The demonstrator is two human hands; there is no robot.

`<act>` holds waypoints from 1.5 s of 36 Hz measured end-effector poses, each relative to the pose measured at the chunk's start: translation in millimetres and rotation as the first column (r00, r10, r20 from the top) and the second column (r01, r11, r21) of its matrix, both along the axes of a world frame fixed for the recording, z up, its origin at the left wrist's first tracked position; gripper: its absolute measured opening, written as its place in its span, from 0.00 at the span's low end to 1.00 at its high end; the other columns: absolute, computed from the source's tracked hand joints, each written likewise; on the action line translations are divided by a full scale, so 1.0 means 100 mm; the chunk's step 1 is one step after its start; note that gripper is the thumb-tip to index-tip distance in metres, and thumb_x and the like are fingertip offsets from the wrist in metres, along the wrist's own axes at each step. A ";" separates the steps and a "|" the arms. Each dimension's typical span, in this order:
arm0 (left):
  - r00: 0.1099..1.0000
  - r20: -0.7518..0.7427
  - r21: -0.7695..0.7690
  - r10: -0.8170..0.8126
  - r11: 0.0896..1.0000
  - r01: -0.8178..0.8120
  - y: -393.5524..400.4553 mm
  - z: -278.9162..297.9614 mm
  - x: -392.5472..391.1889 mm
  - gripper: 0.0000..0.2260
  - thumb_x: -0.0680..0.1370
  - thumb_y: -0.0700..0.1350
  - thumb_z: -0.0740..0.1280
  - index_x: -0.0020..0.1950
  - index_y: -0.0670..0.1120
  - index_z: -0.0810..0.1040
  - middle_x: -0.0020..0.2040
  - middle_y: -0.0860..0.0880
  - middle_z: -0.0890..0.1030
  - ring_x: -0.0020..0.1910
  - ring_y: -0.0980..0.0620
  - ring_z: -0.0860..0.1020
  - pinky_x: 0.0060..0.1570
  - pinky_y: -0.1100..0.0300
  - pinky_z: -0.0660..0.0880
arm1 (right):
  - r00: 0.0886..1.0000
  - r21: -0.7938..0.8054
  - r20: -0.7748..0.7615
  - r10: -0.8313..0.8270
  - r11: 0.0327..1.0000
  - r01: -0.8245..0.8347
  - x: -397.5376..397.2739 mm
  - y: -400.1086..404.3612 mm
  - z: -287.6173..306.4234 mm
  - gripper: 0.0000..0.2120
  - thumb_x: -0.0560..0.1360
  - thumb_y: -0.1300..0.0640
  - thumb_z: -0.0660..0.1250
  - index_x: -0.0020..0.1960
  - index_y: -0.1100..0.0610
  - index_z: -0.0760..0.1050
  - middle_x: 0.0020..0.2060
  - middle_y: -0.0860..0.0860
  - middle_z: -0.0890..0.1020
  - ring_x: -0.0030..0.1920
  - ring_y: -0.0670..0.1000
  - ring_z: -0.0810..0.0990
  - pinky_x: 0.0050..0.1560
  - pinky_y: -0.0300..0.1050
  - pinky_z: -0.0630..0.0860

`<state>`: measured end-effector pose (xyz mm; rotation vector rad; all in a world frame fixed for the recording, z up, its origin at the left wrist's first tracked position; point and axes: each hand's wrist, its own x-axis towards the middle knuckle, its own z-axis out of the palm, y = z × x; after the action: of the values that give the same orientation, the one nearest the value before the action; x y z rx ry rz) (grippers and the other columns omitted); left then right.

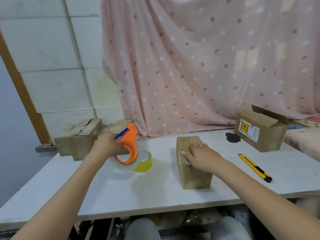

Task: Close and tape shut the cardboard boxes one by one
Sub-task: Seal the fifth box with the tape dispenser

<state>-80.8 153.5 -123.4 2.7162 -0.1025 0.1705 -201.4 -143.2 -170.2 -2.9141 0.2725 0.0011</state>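
A small closed cardboard box [194, 177] stands mid-table; my right hand [200, 155] lies flat on its top with straight fingers. To its left, my left hand [108, 144] grips an orange tape dispenser [129, 144] holding a clear tape roll [121, 164], lifted just above the table. A yellow tape roll [144, 162] sits right behind the dispenser. An open box [259, 130] with raised flaps and a printed label stands at the back right. Taped boxes [78, 137] sit at the back left.
A yellow utility knife [254, 168] lies on the white table [121, 196] to the right of the small box. A dark stain [232, 137] marks the table near the open box. A pink curtain [199, 66] hangs behind; the table's front edge is close to me.
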 end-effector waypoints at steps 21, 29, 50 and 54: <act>0.838 0.225 -0.114 -0.497 0.841 0.530 -0.98 -0.01 -0.21 0.24 0.71 0.48 0.78 0.61 0.50 0.70 0.49 0.52 0.79 0.45 0.54 0.78 0.43 0.63 0.72 | 0.910 0.892 0.154 -0.384 0.450 0.039 0.17 -0.02 0.69 0.13 0.79 0.57 0.60 0.51 0.64 0.78 0.42 0.60 0.85 0.42 0.60 0.86 0.49 0.58 0.84; 0.804 0.271 -0.063 -0.530 0.823 0.564 -1.08 0.00 -0.09 0.25 0.69 0.44 0.78 0.62 0.50 0.70 0.52 0.52 0.80 0.48 0.50 0.78 0.50 0.55 0.76 | 0.949 0.983 0.011 -0.315 0.175 0.046 0.23 -0.11 0.70 0.10 0.82 0.58 0.64 0.57 0.64 0.78 0.44 0.62 0.86 0.45 0.60 0.87 0.48 0.58 0.84; 0.737 0.352 0.288 -0.578 0.815 0.502 -1.08 -0.03 0.01 0.24 0.71 0.37 0.64 0.66 0.49 0.67 0.54 0.48 0.76 0.43 0.49 0.69 0.37 0.55 0.66 | 0.936 0.936 -0.018 -0.352 0.323 0.140 0.32 -0.15 0.70 0.09 0.80 0.71 0.62 0.42 0.69 0.75 0.34 0.63 0.82 0.35 0.59 0.84 0.41 0.52 0.84; 0.734 0.339 0.302 -0.588 0.807 0.508 -1.05 -0.05 0.00 0.24 0.71 0.37 0.64 0.66 0.49 0.66 0.54 0.49 0.75 0.44 0.48 0.71 0.38 0.54 0.68 | 0.937 0.938 -0.038 -0.348 0.310 0.154 0.31 -0.25 0.68 0.06 0.80 0.71 0.63 0.47 0.73 0.77 0.35 0.64 0.84 0.36 0.60 0.85 0.37 0.50 0.85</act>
<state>-80.6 48.7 -128.7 2.6431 -1.0953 0.5877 -170.6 -168.2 -102.7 -1.6358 0.4973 -0.1111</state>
